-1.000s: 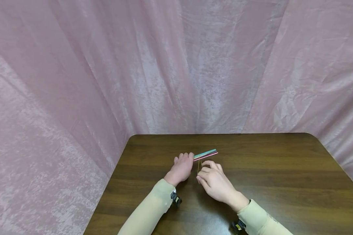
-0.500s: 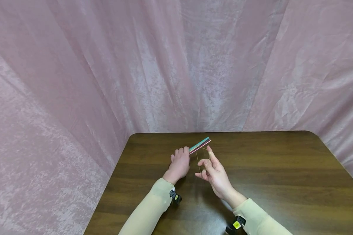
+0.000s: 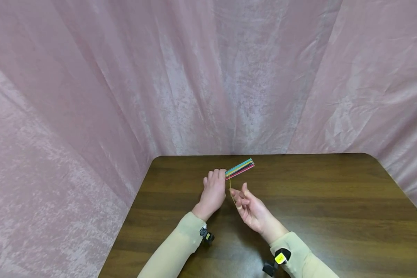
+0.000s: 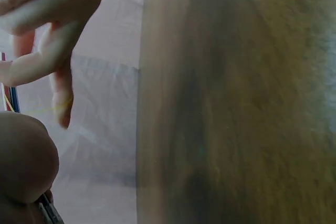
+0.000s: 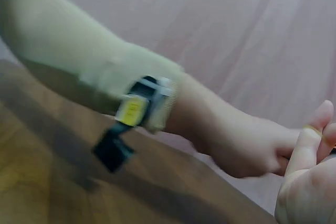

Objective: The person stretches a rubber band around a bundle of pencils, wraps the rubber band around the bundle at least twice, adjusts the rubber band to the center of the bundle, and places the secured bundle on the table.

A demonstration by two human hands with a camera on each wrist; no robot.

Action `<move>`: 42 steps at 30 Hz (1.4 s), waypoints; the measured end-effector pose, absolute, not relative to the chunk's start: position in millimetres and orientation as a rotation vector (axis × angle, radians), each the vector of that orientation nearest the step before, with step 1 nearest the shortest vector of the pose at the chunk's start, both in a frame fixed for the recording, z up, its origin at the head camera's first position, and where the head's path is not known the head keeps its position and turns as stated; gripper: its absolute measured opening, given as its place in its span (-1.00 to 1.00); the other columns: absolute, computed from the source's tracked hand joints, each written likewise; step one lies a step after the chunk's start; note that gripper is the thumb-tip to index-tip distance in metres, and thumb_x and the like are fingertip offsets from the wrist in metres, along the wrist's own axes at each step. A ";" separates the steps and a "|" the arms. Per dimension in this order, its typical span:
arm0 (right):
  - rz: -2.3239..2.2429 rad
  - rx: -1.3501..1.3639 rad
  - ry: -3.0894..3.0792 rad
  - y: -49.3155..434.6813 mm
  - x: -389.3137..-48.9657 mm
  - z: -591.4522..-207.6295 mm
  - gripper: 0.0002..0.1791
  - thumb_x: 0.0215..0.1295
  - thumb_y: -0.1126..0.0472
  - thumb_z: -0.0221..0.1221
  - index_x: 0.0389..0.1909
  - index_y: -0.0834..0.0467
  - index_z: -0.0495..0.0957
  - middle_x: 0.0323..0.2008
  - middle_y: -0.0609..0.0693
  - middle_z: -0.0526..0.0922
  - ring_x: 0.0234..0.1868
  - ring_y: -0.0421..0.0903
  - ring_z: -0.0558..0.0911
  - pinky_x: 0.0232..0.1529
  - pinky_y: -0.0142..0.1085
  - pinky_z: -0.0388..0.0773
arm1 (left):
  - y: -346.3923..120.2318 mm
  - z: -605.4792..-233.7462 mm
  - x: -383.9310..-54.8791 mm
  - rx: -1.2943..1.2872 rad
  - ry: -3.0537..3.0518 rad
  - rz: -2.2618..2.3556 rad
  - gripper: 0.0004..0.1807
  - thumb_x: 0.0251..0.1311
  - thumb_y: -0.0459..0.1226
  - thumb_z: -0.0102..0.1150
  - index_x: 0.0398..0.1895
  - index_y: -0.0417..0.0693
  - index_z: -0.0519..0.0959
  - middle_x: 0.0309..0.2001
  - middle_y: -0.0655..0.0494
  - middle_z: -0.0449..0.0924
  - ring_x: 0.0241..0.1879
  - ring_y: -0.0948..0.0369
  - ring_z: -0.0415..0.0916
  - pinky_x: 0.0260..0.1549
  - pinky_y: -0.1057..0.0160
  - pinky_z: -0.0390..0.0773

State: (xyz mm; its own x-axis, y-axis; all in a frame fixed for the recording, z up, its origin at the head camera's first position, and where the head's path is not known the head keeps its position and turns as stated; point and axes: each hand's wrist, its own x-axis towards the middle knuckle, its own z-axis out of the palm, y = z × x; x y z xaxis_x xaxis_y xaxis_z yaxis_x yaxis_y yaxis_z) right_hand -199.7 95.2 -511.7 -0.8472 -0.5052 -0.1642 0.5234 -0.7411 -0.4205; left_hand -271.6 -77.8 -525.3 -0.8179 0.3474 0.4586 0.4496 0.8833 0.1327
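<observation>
My left hand point(image 3: 213, 192) grips a bundle of thin coloured sticks point(image 3: 240, 168), teal, yellow, dark and red, whose far ends point up to the right above the table. The gripped ends are hidden in the fist. A thin yellow rubber band point(image 3: 230, 184) runs from the bundle, close to the left fist, down to my right hand point(image 3: 251, 212). That hand is turned palm up with bent fingers hooked in the band. In the left wrist view, the band point(image 4: 44, 110) passes round a fingertip of the right hand point(image 4: 47, 14).
Both hands are over a brown wooden table point(image 3: 316, 200) with rounded far corners. Pink velvet curtain point(image 3: 194, 77) hangs behind and to the sides. Black camera mounts sit on both wrists, the right one point(image 3: 279, 258) with a yellow label.
The right hand has rolled from palm down to palm up, with the band still stretched from it to the bundle. The bundle's far end has risen; the left hand keeps its grip.
</observation>
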 end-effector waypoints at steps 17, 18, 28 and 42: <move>-2.714 0.156 0.888 111.5 -211.8 -515.0 -0.36 0.42 -0.39 0.10 0.05 0.12 0.61 -0.24 -0.09 0.71 -0.66 -0.51 0.38 -0.54 -0.70 0.32 | -93.3 -530.2 -268.1 -0.814 -2.603 -0.139 -0.46 0.09 -0.53 0.47 0.10 -0.06 0.50 -0.14 0.07 0.47 -0.12 0.04 0.39 -0.18 0.08 0.36; -2.717 0.170 0.949 111.5 -212.3 -515.6 -0.41 0.45 -0.37 0.12 0.01 0.09 0.63 -0.26 -0.11 0.69 -0.67 -0.51 0.37 -0.54 -0.69 0.35 | -94.2 -530.6 -268.0 -0.819 -2.604 -0.120 -0.47 0.08 -0.52 0.47 0.09 -0.05 0.50 -0.14 0.07 0.47 -0.12 0.04 0.38 -0.19 0.09 0.35; -2.682 0.294 1.417 109.6 -213.1 -521.8 -0.42 0.58 -0.17 0.20 0.33 0.18 0.55 -0.20 -0.10 0.49 -0.68 -0.39 0.24 -0.49 -0.53 0.43 | -101.7 -531.9 -266.6 -0.865 -2.603 -0.062 -0.43 0.02 -0.53 0.48 0.07 -0.02 0.47 -0.15 0.09 0.44 -0.13 0.05 0.37 -0.21 0.11 0.31; -2.729 0.233 1.376 104.7 -209.7 -522.7 -0.50 0.60 -0.26 0.13 0.27 0.00 0.62 -0.17 -0.11 0.61 -0.68 -0.39 0.26 -0.53 -0.55 0.45 | -101.1 -534.1 -265.7 -0.854 -2.639 -0.151 -0.49 0.13 -0.52 0.45 0.08 -0.02 0.48 -0.13 0.10 0.47 -0.10 0.07 0.38 -0.19 0.12 0.30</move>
